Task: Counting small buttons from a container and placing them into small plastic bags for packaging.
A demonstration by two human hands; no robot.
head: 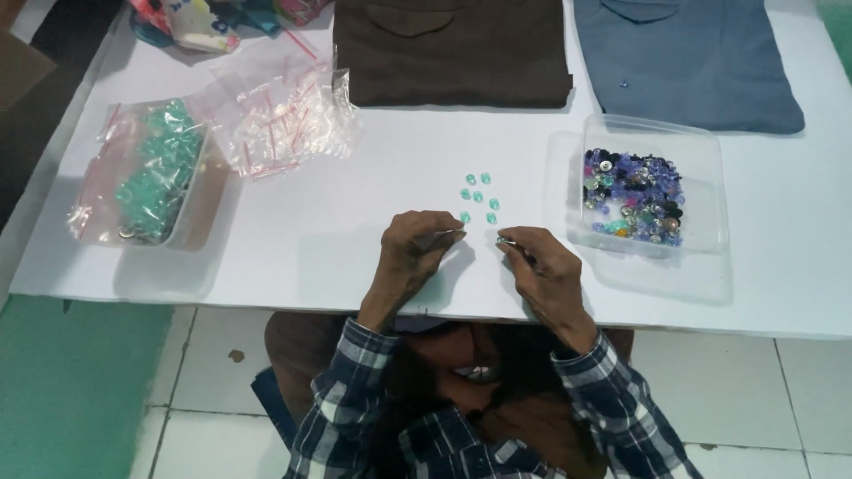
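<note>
Several small teal buttons point(477, 197) lie in a loose cluster on the white table point(355, 222). Just below them, my left hand point(410, 253) has its fingers closed on what looks like a small clear plastic bag point(441, 238). My right hand point(543, 266) is a few centimetres to its right and pinches a small button point(503, 239) between thumb and forefinger. The fingertips of both hands point toward each other. Plaid sleeves cover both forearms.
A clear plastic tray point(701, 142) holding mixed coloured buttons sits right of my hands. A heap of small zip bags point(275, 115) and a tray with bagged teal buttons point(151, 173) lie at the left. Folded brown point(453, 49) and blue point(683, 62) garments lie at the far side.
</note>
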